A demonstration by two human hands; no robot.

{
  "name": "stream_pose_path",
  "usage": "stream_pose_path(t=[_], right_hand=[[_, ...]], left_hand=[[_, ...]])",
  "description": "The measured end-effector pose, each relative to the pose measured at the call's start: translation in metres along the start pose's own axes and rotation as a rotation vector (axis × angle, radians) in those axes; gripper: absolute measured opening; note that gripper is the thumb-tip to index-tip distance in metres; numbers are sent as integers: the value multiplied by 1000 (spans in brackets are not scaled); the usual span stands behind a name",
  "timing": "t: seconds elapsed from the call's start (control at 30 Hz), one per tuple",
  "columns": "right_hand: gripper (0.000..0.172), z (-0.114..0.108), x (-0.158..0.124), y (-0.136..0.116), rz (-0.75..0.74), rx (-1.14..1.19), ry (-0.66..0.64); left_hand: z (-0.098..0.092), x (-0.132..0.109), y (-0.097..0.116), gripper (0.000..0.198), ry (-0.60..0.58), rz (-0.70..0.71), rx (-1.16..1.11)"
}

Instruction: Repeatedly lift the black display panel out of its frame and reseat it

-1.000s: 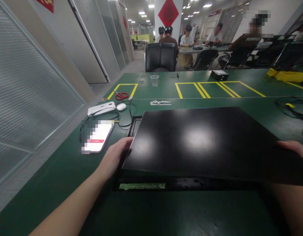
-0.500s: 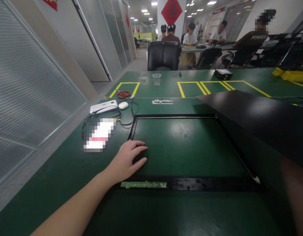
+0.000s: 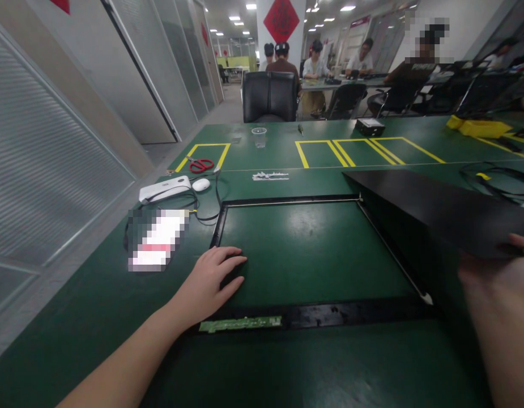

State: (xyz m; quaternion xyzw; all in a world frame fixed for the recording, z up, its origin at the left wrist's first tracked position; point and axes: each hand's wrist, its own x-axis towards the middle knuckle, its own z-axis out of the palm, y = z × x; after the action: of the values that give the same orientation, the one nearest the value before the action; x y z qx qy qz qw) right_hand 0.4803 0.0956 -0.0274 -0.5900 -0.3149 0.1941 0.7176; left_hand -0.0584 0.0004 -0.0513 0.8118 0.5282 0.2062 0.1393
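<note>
A thin black rectangular frame (image 3: 293, 199) lies flat on the green table, with a narrow green circuit board (image 3: 240, 323) on its near bar. My left hand (image 3: 214, 277) lies over the frame's left side, palm down, its fingers stretched out and nothing visible in them. On the right, my right hand (image 3: 506, 272) grips the edge of a large flat black panel (image 3: 440, 212), held tilted above the frame's right side. The picture's edge cuts off part of the right hand. Beneath the panel, shadow hides some of the table.
Red-handled scissors (image 3: 201, 165), a white mouse (image 3: 201, 185), a white device (image 3: 166, 190) and cables lie at left. Farther back are white strips (image 3: 270, 176), a plastic cup (image 3: 259, 137) and a black box (image 3: 369, 126). Several people sit beyond.
The view has turned right, bringing more of my right hand into sight. The black panel has shifted right relative to the frame. My left hand stays on the frame's left side.
</note>
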Motion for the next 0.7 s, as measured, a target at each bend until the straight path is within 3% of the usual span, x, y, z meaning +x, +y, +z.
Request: stream_pose_path(t=[0.17, 0.33, 0.7], right_hand=[[55, -2, 12, 15, 210, -45, 51], [45, -7, 23, 26, 274, -79, 13], [23, 10, 7, 21, 392, 181, 287]], left_hand=[[-1, 0, -1, 41, -11, 9, 13], [-2, 0, 0, 42, -21, 12, 15], [-3, 0, 2, 43, -44, 26, 93]])
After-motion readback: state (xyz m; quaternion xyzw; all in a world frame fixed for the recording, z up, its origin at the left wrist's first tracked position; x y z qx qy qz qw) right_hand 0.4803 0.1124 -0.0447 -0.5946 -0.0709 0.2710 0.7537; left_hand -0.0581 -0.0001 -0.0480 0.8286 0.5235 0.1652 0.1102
